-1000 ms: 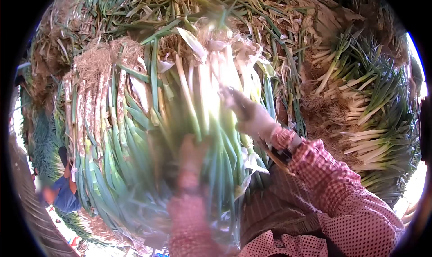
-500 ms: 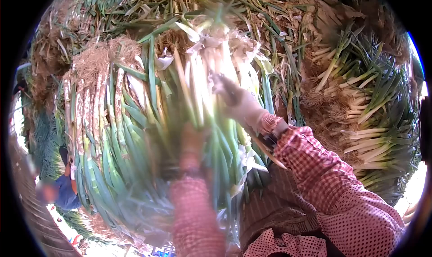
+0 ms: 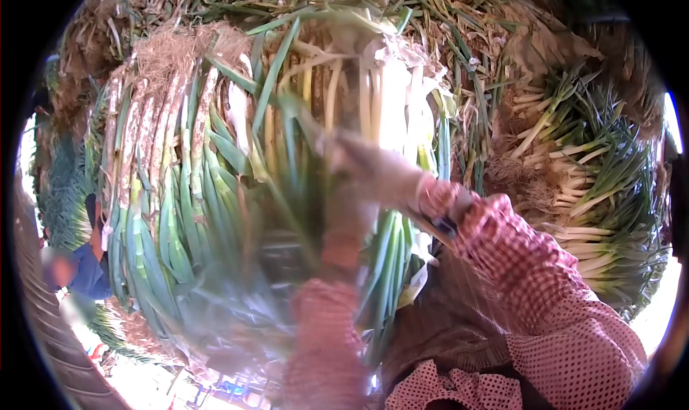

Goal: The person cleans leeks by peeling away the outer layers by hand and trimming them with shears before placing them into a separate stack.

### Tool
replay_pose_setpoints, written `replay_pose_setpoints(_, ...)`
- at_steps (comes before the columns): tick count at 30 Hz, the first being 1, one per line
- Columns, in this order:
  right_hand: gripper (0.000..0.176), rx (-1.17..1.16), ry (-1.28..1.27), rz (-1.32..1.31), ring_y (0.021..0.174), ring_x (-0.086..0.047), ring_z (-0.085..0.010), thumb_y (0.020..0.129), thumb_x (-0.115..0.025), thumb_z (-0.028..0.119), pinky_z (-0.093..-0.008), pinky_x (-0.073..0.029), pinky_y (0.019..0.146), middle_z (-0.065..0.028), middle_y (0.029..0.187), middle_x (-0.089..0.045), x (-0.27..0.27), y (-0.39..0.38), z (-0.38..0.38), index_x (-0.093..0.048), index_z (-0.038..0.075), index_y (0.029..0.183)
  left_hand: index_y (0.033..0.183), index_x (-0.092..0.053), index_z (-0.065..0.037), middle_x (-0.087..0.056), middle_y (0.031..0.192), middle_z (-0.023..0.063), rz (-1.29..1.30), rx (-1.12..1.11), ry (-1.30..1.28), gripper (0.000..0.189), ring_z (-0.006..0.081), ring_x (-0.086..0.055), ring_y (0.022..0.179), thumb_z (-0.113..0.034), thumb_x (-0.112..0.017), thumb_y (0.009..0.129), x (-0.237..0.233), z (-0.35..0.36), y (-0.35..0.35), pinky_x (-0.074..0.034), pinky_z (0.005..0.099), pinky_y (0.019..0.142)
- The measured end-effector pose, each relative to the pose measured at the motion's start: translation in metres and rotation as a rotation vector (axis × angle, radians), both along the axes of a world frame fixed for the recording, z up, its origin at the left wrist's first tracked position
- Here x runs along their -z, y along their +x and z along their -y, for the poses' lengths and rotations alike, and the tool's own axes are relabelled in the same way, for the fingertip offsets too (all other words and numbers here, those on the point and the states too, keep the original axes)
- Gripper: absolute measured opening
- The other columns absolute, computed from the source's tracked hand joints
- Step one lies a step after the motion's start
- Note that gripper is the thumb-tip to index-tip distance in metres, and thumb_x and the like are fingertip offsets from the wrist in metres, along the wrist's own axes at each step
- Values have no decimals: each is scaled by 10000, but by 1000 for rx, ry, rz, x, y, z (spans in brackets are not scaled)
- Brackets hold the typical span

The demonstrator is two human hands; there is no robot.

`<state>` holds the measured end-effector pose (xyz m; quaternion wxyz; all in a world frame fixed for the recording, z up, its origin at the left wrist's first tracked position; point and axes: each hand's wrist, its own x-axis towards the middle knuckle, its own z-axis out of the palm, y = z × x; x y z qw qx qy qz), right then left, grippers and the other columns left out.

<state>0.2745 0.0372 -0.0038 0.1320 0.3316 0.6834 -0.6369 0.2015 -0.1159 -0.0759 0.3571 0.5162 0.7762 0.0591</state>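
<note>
My left hand (image 3: 352, 213) is smeared by motion over the middle of a bed of green onions (image 3: 172, 223), just below my right hand (image 3: 369, 167). A light glove seems to cover my right hand, whose fingers are blurred and point left. Blurred leaves show beside its fingertips, but whether it holds them is unclear. Peeled white stalks (image 3: 391, 101) lie right above my hands. Unpeeled stalks with brownish skins and roots (image 3: 147, 123) lie to the left. What my left hand holds, if anything, is hidden.
A pile of cleaned onions with white stems (image 3: 581, 195) lies at the right. Loose leaves and husks (image 3: 459, 22) cover the top. Clear plastic (image 3: 251, 317) lies under the leaves in front. A person in blue (image 3: 90, 266) is at the far left.
Both hands have come closer together; my left hand has moved up and right, my right hand slightly down. The onions sit slightly shifted in view, with fewer white stalks in the middle.
</note>
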Motion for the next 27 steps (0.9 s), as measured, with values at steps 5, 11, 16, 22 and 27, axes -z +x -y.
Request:
replay_pose_setpoints(5,817,-290,189,121,1001,-720,-324,842,-681,107,-390,-615,829,-188,1277,-625,16,-3,8,-335,132,1582,1155,-648,-90,-625,1243,231,-146,-432,-3,299,378,-638,1120,-235,-708,900,12,-3,-39,-533,437,917)
replay_pose_setpoints(11,813,-121,80,230,936,-734,-290,876,-652,30,-349,-650,774,-182,1412,-577,20,-15,10,-276,99,1594,1054,-688,-47,-701,1019,256,-421,-717,6,266,410,-686,981,-243,-705,876,48,-6,-74,-548,484,878)
replay_pose_setpoints(16,945,-82,-6,103,1012,-721,-330,790,-671,95,-403,-585,897,-217,1162,-694,13,28,30,-240,114,1630,1044,-721,-48,-699,1056,312,-62,-588,-257,248,456,-684,1035,-180,-588,882,8,-13,-111,-544,490,901)
replay_pose_setpoints(22,943,-243,-142,140,993,-728,-292,776,-651,77,-377,-573,868,-212,1095,-717,-54,41,24,-252,92,1631,1314,-631,89,-702,1252,92,439,-842,-124,465,170,-623,1107,-252,-660,1000,-21,53,-134,-467,298,995)
replay_pose_setpoints(27,997,38,-228,134,981,-717,-282,752,-668,105,-364,-559,868,-199,1104,-712,-47,42,35,-229,106,1647,1080,-700,-13,-717,885,237,-115,-574,-22,270,367,-702,819,-250,-642,964,-17,68,-112,-544,429,763)
